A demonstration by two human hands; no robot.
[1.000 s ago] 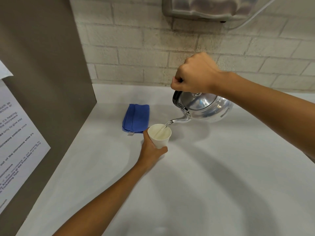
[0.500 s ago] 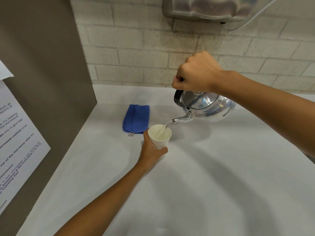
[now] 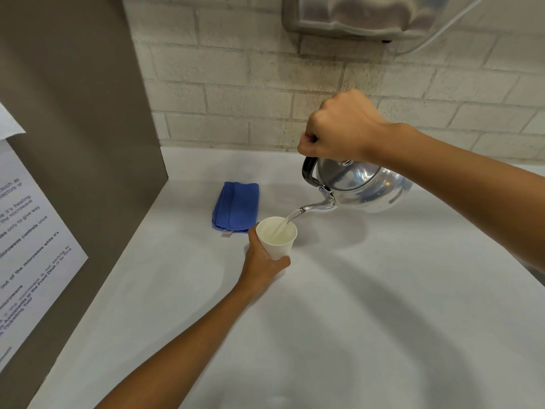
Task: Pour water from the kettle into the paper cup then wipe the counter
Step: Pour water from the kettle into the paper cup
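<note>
My right hand (image 3: 342, 126) grips the black handle of a shiny metal kettle (image 3: 365, 187), tilted with its spout down to the left. A thin stream of water runs from the spout into a white paper cup (image 3: 276, 238). My left hand (image 3: 261, 261) is wrapped around the cup's lower part and holds it on or just above the white counter (image 3: 354, 320). The cup holds water. A folded blue cloth (image 3: 236, 205) lies flat on the counter just behind and left of the cup.
A brown panel (image 3: 76, 113) with a printed notice (image 3: 26, 246) stands on the left. A pale brick wall (image 3: 236, 84) runs along the back, with a metal wall-mounted unit (image 3: 362, 13) and a cable above the kettle.
The kettle and my right hand have shifted slightly right and up while water keeps pouring. The cup and my left hand have stayed in place.
</note>
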